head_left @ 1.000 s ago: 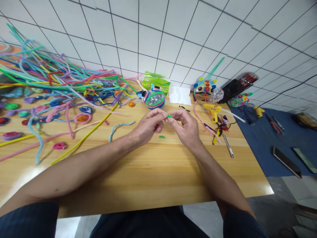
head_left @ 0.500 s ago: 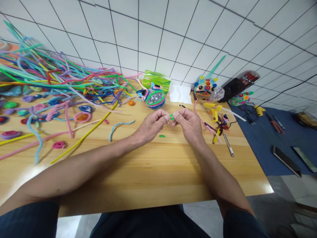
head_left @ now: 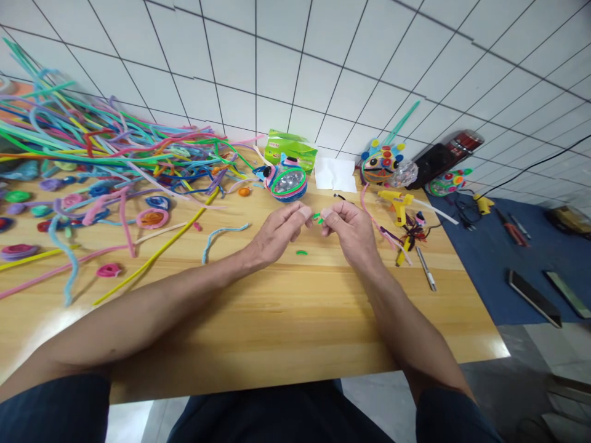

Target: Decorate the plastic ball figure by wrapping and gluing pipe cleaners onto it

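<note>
Over tabletop point(head_left: 286, 320), green piece point(head_left: 316, 216) roughly sideways; right grip point(head_left: 354, 231) pinching it, left grip point(head_left: 277, 232) unclear

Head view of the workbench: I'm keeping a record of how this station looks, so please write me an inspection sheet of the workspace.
Surface: light wooden table, with a blue surface beyond its right edge.
Job's things: small green piece between the hands; second green piece lying on the table.
Clutter: tangled pile of fuzzy strips at left; yellow glue gun and pen at right.
Hands: right hand pinches the small green piece; left hand close beside it, contact unclear.
Cables: black cable at right, leaving the frame.
Surroundings: white tiled wall behind the table.
</note>
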{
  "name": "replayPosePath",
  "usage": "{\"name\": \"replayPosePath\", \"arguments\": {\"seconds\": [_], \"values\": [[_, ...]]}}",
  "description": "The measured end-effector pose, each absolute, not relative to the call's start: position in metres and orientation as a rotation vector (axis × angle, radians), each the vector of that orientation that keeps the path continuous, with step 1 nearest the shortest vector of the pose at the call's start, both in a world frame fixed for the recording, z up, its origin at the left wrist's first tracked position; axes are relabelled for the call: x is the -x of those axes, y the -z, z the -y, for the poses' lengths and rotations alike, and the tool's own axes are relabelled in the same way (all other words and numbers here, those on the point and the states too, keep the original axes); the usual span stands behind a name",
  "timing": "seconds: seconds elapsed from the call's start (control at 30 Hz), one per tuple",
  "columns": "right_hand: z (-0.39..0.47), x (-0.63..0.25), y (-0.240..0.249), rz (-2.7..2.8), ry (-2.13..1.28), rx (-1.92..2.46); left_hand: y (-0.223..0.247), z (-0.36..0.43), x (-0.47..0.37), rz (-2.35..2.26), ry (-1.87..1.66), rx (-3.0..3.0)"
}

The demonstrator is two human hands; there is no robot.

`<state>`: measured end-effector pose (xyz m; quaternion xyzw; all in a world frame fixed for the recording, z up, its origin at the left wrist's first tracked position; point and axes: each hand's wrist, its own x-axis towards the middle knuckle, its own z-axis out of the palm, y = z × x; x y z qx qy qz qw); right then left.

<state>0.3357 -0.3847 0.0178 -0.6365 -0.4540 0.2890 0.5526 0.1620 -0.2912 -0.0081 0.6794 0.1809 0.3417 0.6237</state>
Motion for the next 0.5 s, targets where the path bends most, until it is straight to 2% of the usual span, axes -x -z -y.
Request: {"name": "replayPosePath", "arguments": {"seconds": [0.33,0.5], "values": [[0.3830,-0.3312,-0.0161,1.085,-0.742,1.402,0.0021,0.2898,-0.1704,-0.477,-0.717,-1.243],[0.3839,-0.3342,-0.0161,1.106,-0.729,1.458,0.0032,0.2892,-0.1678,-0.491,-0.702,-1.319]]}}
